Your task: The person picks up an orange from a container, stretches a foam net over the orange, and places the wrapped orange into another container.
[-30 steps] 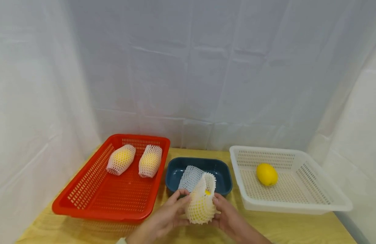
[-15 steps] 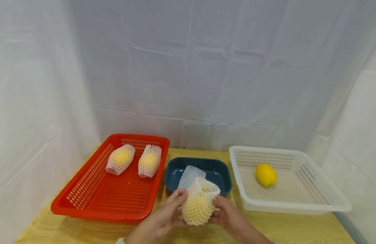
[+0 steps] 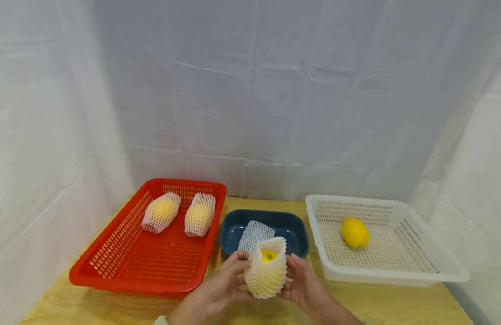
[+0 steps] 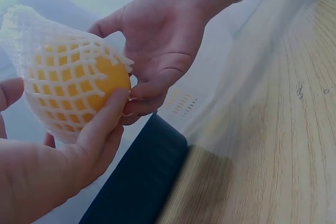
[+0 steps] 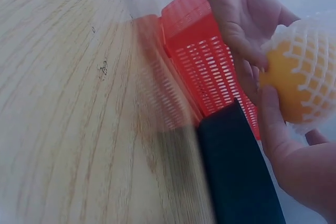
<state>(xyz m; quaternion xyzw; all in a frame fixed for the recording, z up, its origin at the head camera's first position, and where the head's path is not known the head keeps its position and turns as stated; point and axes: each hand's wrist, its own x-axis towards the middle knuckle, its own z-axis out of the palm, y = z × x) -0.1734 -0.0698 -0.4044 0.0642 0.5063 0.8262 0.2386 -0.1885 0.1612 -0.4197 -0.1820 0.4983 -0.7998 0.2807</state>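
Note:
A yellow lemon (image 3: 269,255) sits in a white foam net sleeve (image 3: 266,280), held up over the front of the dark blue tray (image 3: 292,220). Its end shows through the sleeve's open top in the head view. My left hand (image 3: 222,285) grips the sleeved fruit from the left side, while my right hand (image 3: 305,289) holds it from the right. In the left wrist view, fingers of both hands meet at the bare lower end of the lemon (image 4: 113,74), near the sleeve's edge. Another foam net sleeve (image 3: 256,234) lies flat in the tray.
To the left stands a red basket (image 3: 152,286) with two sleeved yellow fruits (image 3: 161,210) in it. On the right, a white basket (image 3: 392,273) holds one bare lemon (image 3: 355,232). All rest on a wooden table (image 3: 380,304), with white sheeting behind.
The sleeve's open top has shifted and been turned, so more of the lemon's end shows. Both hands stay at nearly the same place, with small finger shifts.

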